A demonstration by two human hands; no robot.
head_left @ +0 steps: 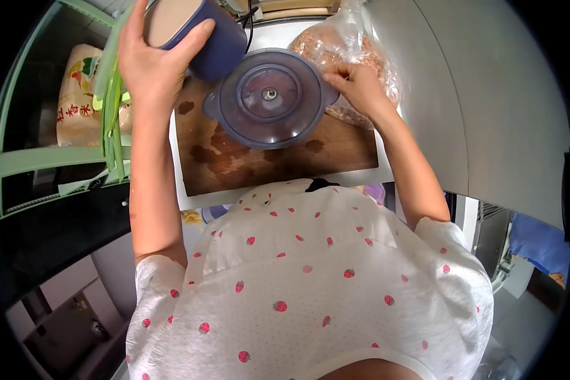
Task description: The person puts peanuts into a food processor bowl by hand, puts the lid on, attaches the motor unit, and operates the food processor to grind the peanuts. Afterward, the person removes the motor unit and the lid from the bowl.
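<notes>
My left hand (155, 66) grips a dark blue motor head (218, 47) of a food chopper, tilted, its flat beige face (171, 19) turned up and left. Just right of it sits the round, see-through purple chopper lid (259, 120) with a metal hub in its middle. The lid hides what is under it. My right hand (354, 85) has its thumb and fingers closed on the lid's right tab. Behind that hand lies a clear plastic bag (326, 44) of pinkish, ground-looking food. Under the lid is a wet-spotted brown wooden board (285, 168).
A black cord (251, 25) runs behind the motor head. Green stalks (113, 120) hang over a green rack (57, 163) at left, near a printed rice bag (76, 95). A grey panel (481, 95) bounds the right side.
</notes>
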